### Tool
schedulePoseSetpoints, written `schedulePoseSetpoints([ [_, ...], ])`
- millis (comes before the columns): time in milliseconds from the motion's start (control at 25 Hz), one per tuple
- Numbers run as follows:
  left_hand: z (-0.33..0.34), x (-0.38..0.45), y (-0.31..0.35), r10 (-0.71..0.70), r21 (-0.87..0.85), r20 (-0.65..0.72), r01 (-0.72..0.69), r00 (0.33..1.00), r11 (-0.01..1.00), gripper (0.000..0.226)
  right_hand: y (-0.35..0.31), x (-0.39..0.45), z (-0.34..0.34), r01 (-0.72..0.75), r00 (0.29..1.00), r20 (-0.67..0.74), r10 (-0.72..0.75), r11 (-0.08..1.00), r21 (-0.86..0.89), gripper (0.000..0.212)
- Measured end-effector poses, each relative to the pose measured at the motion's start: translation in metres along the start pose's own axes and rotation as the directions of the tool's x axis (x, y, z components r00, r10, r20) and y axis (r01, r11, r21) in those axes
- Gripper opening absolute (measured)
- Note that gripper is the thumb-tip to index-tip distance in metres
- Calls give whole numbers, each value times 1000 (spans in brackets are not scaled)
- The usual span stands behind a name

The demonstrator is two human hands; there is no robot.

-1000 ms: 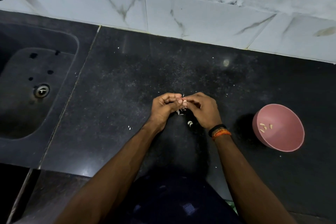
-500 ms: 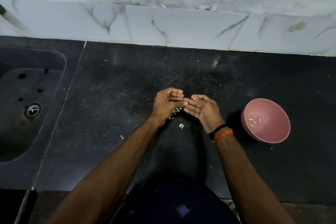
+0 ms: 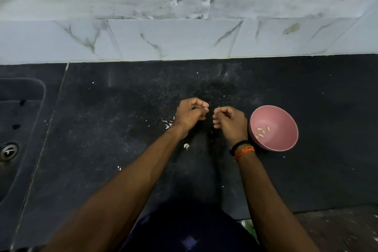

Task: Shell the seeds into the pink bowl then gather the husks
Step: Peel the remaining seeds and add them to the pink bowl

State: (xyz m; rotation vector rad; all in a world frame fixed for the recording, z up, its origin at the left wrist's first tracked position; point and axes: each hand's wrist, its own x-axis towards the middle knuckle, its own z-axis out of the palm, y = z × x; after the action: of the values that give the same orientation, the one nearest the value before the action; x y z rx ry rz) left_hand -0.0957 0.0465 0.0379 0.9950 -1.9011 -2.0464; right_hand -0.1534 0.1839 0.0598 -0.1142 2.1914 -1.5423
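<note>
Black speckled countertop [image 3: 122,129] below a band of white marble-veined tiles [image 3: 173,39]. Pink bowl [image 3: 286,116] on the counter to the right, tipped slightly toward the viewer, holding a few pale shelled seeds [image 3: 262,131] near its lower left inside. Just beside its left rim, right hand [image 3: 231,122], fingers curled inward with thumb against forefinger; too small to tell whether anything is pinched there. Black band and orange thread [image 3: 243,149] around that wrist. Left hand [image 3: 190,113] close to the right one but apart from it, narrow gap between them, fingers likewise curled into a loose fist, tips pressed together near the thumb; contents not discernible. White husks [image 3: 168,124] scattered on the counter just left of the left hand, partly hidden under the wrist. One curved pale piece [image 3: 186,146] lying alone beside the left forearm, nearer the viewer. Tiny white flecks dotted across the counter. Dark sink [image 3: 22,125] with metal drain [image 3: 9,150] at far left. Dark blue clothing [image 3: 184,235] at the bottom edge between the forearms.
</note>
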Motion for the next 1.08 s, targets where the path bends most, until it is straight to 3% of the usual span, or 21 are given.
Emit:
schedulePoseSetpoints([
  [120, 32, 1, 16, -31, -12, 77, 32, 997, 999, 12, 1, 3, -27, 53, 985, -155, -72, 991, -122, 10],
  [240, 60, 4, 25, -37, 51, 155, 29, 987, 998, 8, 7, 7, -57, 70, 945, -276, -177, 931, -359, 8],
  [440, 96, 2, 31, 5, 238, 206, -55, 979, 970, 8, 19, 10, -89, -106, 950, -296, -98, 793, -600, 15],
  [600, 104, 0, 31, 1, 269, 209, -58, 978, 961, 7, 26, 10, -94, -201, 947, -321, 4, 789, -581, 25],
  [800, 85, 4, 28, -53, 241, 191, 6, 980, 971, 7, 24, 12, -95, -204, 939, -343, 17, 831, -518, 31],
  [920, 55, 10, 20, -62, 161, 165, 35, 984, 986, 8, 20, 12, -87, -93, 936, -334, -108, 842, -531, 17],
  [1080, 2, 9, 12, -37, 108, 35, 33, 999, 994, 12, 6, 12, -51, 122, 931, -213, -297, 802, -584, 14],
])
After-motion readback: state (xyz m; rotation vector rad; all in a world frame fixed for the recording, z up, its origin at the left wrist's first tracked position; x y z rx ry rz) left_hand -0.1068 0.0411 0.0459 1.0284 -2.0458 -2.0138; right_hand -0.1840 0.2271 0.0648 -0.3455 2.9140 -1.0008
